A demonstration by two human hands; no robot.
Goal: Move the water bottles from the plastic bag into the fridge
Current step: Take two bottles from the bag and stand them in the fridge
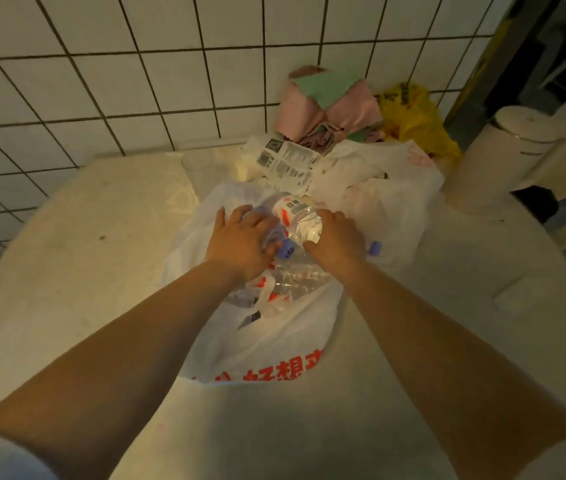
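Both hands reach into a white plastic bag with red lettering lying open on a pale table. The left hand curls around a clear water bottle with a blue cap, while the right hand grips a second clear crinkled water bottle with a red-and-white label. More bottles lie inside the bag. A yellow plastic bag sits by the white tiled wall.

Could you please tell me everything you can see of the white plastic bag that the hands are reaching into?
The white plastic bag is thin and crinkled, with red printed characters along its near edge. It lies slumped and open on the pale table, holding clear water bottles with blue caps. The left hand and right hand each grip a bottle at its mouth.
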